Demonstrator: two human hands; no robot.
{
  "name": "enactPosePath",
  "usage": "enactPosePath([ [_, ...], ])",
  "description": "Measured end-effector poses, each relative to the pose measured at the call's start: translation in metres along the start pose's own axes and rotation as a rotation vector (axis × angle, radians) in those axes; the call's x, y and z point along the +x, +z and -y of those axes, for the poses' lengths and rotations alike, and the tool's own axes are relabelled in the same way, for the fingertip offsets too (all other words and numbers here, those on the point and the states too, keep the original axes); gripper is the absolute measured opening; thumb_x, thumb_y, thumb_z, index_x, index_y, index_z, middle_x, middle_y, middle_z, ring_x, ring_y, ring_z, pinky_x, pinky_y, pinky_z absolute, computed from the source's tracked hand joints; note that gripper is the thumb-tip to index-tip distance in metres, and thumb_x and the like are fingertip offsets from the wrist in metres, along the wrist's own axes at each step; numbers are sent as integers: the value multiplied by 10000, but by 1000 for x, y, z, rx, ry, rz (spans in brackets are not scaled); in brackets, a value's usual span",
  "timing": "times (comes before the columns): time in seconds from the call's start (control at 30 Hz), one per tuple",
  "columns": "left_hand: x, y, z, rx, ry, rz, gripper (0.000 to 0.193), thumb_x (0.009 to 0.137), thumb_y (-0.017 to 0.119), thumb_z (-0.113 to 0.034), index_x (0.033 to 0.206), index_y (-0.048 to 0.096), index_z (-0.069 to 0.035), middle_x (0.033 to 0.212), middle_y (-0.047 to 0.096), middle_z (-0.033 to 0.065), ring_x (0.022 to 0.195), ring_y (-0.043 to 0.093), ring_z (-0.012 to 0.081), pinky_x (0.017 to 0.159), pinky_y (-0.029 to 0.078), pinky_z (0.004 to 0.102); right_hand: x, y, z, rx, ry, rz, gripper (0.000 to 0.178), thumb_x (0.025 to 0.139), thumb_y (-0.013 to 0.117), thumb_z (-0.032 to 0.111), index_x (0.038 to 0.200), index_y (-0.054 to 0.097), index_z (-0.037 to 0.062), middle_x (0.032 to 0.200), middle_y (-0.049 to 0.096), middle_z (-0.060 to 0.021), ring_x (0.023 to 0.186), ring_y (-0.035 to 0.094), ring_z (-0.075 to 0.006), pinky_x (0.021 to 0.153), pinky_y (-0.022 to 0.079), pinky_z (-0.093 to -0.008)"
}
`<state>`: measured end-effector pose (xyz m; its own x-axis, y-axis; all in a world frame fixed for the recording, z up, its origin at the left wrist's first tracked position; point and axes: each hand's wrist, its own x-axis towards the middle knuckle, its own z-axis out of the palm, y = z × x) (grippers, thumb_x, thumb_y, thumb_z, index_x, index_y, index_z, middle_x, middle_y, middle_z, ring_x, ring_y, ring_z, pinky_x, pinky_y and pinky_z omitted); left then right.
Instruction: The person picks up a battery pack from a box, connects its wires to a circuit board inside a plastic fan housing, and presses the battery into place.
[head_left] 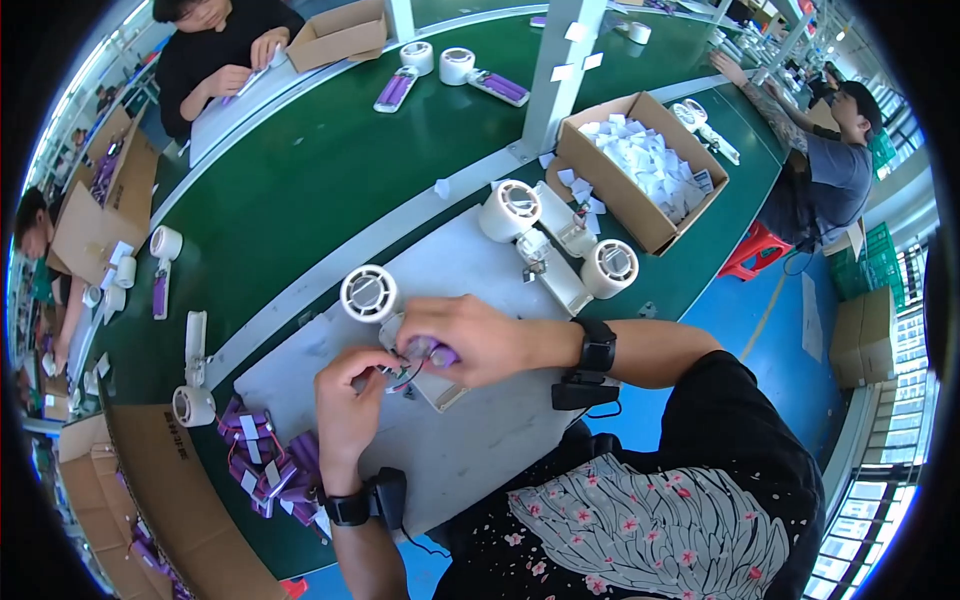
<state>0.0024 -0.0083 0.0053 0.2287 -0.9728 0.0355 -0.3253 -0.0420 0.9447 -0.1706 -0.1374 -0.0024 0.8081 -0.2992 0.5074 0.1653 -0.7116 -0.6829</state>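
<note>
A white handheld fan (369, 293) lies on the grey work board (500, 440), its opened handle (440, 392) running beneath my hands. My right hand (472, 338) is closed around a purple battery (443, 355) just above that handle. Thin dark wires (405, 383) loop from the battery toward my left hand (350, 392). Its thumb and index finger pinch near the wire ends, where a small part is too hidden to name. Two more white fans, one (512, 210) and another (610, 267), lie with their open handles at the board's far right.
Left of the board are piled purple batteries (265, 455) beside a cardboard box (170, 490). A carton of white paper slips (645, 165) stands beyond the fans, near a metal post (560, 80). Finished-looking fans ride the green belt (300, 170). Other people work around the line.
</note>
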Motion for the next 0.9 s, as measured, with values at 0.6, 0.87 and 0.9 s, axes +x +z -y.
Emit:
enactPosePath([
  [0.6, 0, -1, 3, -207, -148, 31, 177, 812, 704, -18, 964, 622, 16, 798, 647, 20, 718, 595, 68, 631, 479, 212, 4, -9, 5, 95, 85, -81, 94, 820, 695, 77, 897, 686, 25, 811, 550, -90, 661, 530, -179, 560, 412, -292],
  [0.87, -4, -6, -14, -228, -181, 62, 175, 852, 684, -31, 1004, 639, 41, 876, 675, 70, 799, 639, 102, 709, 519, 237, 7, -4, 5, 71, 48, -11, 91, 811, 691, 51, 897, 697, 21, 797, 523, -68, 610, 480, -147, 525, 365, -269],
  [0.9, -5, -6, -12, -237, -157, 57, 167, 858, 681, -42, 995, 643, 46, 870, 675, 73, 796, 641, 104, 705, 520, 238, 6, -5, 6, 55, 75, 0, 98, 807, 694, 51, 902, 699, 25, 798, 526, -69, 610, 486, -150, 526, 371, -270],
])
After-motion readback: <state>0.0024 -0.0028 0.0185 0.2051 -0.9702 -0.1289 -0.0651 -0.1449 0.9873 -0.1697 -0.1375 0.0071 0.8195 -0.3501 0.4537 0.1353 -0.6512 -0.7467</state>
